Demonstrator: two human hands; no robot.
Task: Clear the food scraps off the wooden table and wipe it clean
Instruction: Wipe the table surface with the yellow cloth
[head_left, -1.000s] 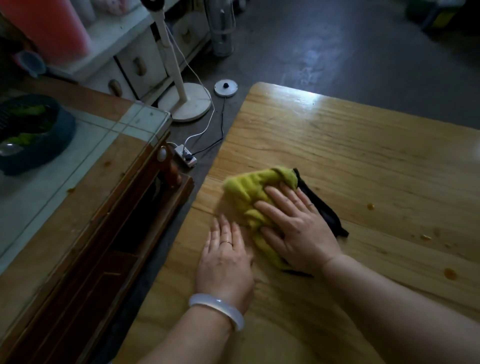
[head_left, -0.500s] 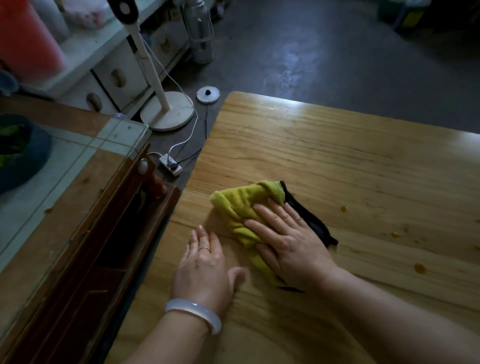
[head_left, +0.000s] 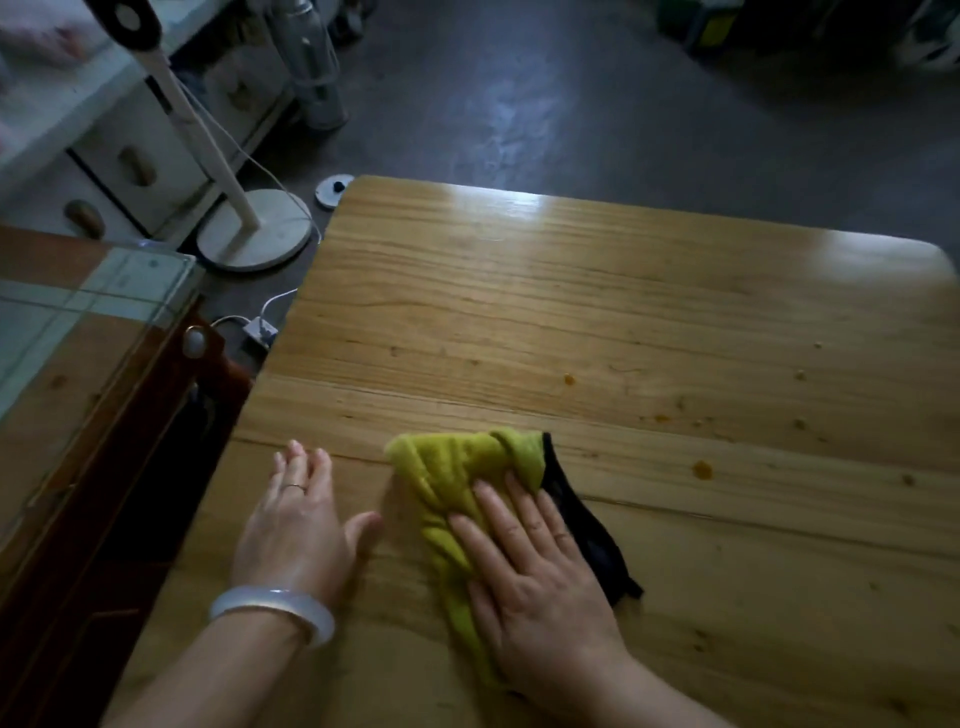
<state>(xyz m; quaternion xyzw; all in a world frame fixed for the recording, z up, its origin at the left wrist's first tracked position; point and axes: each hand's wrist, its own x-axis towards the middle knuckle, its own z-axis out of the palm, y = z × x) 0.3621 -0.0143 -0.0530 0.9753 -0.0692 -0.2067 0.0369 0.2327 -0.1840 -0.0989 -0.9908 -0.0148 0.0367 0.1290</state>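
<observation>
Right hand (head_left: 540, 571): lower centre of frame, palm down, fingers straight and slightly spread, pressing flat on the yellow-green cloth (head_left: 447, 488). Not curled round it; released, flat contact only.

Cloth: bunched and creased, lying on the wooden desk (head_left: 571, 312) in the lower middle of frame. Its upper part sticks out beyond the fingertips; a strip runs down under the palm toward the wrist. A black edge or backing (head_left: 582, 530) shows along the right side of the hand, reaching the lower right of it.

Left hand (head_left: 301, 519): just left of the cloth, palm down on the desk, fingers straight and together, thumb stretched toward the cloth. Holds nothing. Whether the thumb tip touches the cloth cannot be told. Ring (head_left: 294, 487) on one finger; pale bangle (head_left: 272, 610) on the wrist.

Food scraps (head_left: 702, 469): small orange spots on the desk right of the cloth, well apart from both hands. One at mid-right of frame, another (head_left: 569, 380) higher up near centre, finer specks toward the right edge.

Surroundings: dark wooden cabinet with a glass sheet (head_left: 93, 301) on top, left edge of frame, beside the desk. White stand with round base (head_left: 254, 228) on the grey floor, upper left; white drawers (head_left: 119, 171) behind it. Power strip (head_left: 258, 331) and cable on the floor between cabinet and desk.
</observation>
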